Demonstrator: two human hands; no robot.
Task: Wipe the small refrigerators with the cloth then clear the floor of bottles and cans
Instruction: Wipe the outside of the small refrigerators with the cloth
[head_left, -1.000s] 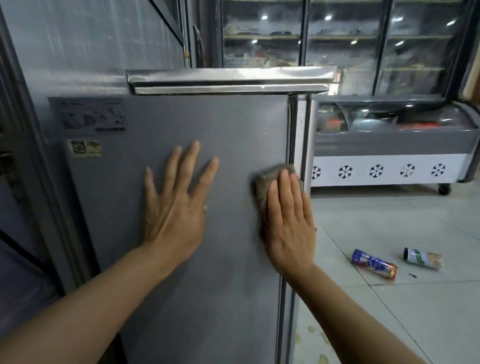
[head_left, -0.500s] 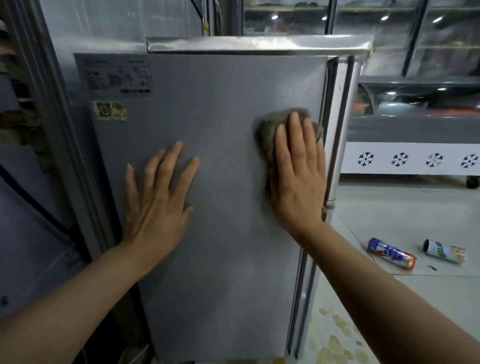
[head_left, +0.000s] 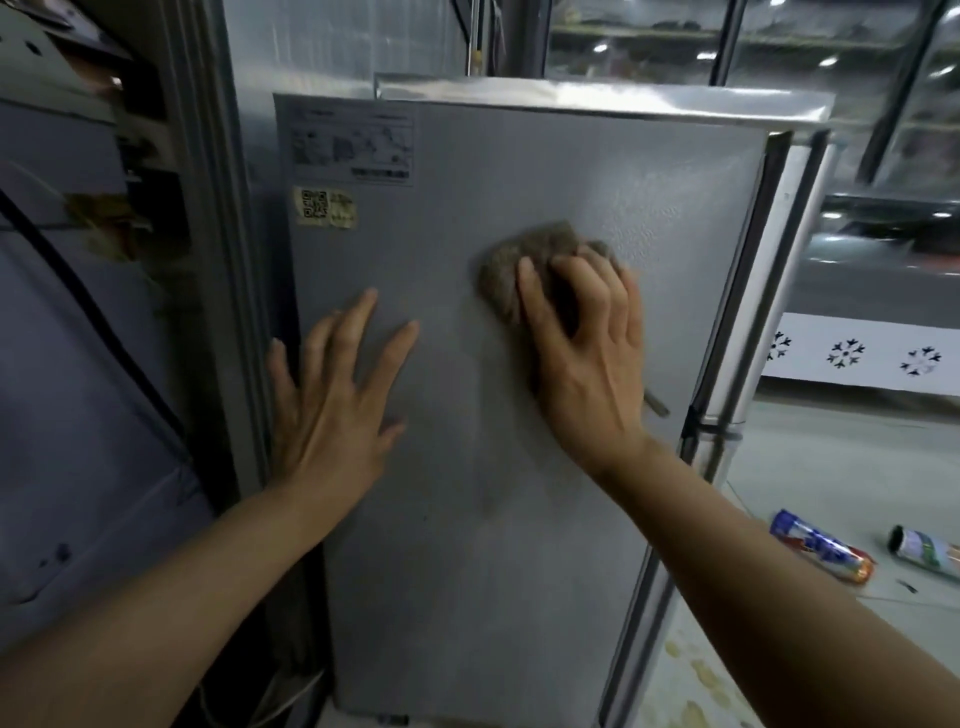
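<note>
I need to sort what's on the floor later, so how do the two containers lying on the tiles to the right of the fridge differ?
The nearer can has a blue, red and orange wrap; the farther can has a white and green label. The nearer can lies closer to the refrigerator; the farther can is partly cut off by the frame edge. The farther can shows a dark end; the nearer can's end looks blue. Both lie on their sides on the floor, apart.
</note>
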